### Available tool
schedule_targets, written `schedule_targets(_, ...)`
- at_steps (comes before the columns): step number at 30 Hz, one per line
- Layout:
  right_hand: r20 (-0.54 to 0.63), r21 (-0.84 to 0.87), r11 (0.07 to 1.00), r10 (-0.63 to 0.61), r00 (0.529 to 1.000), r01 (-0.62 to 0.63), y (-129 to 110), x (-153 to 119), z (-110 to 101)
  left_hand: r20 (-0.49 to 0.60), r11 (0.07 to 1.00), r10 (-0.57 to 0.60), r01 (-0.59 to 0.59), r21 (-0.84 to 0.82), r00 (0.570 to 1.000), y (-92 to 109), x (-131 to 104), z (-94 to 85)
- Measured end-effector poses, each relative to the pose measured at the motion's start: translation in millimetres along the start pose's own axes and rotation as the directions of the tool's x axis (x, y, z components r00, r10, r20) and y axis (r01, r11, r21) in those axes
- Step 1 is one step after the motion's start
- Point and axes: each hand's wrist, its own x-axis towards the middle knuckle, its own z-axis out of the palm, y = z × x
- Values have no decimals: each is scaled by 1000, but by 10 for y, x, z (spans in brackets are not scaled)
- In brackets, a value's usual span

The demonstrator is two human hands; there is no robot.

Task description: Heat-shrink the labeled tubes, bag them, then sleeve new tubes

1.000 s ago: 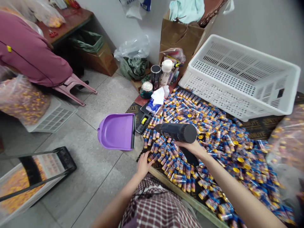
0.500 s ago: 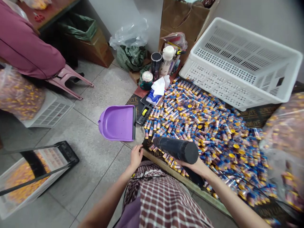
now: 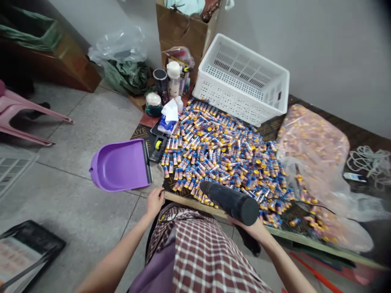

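Black gun-shaped tool (image 3: pixel 232 202) in hand, a person in a checked apron (image 3: pixel 207 256) works at a low table (image 3: pixel 273 129) strewn with a pile of small blue-and-yellow tubes (image 3: pixel 214 154). The tool is at the near edge of the pile, tilted, its narrow end directed over the tubes and its broad round end turned back toward the wearer. The right hand (image 3: pixel 251 228), just off the pile's near edge, is wrapped around the tool's handle, which shows partly below the fingers. The left hand (image 3: pixel 154 202), at the table corner just beyond the pile's near left end, has its fingers loosely bent; whether they grip anything cannot be told.

Behind the pile stands a white slatted crate (image 3: pixel 227 101). A purple dustpan (image 3: pixel 122 167) lies left of the pile, with a black tape dispenser (image 3: pixel 158 148) between the two. A tissue pack (image 3: pixel 168 125) sits at the pile's far left, and beyond it are a pale-lidded jar (image 3: pixel 153 105), a dark tumbler (image 3: pixel 161 87) and a white-capped bottle (image 3: pixel 174 79), the latter two upright. Right of the pile, a clear plastic bag (image 3: pixel 314 138) bulges with similar pieces, and farther right of the pile lies a tangle of white cord (image 3: pixel 371 162).
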Motion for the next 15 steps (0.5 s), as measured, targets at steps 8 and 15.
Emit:
schedule_targets(8,75,38,999,-1,997,-2,359,-378,-158,-27,996,59,-57,70,998,202,-167,162)
schedule_targets(15,-41,149,988,-28,999,34,1076,-782,-472,-29,980,93,-87,179,995,553,-729,546)
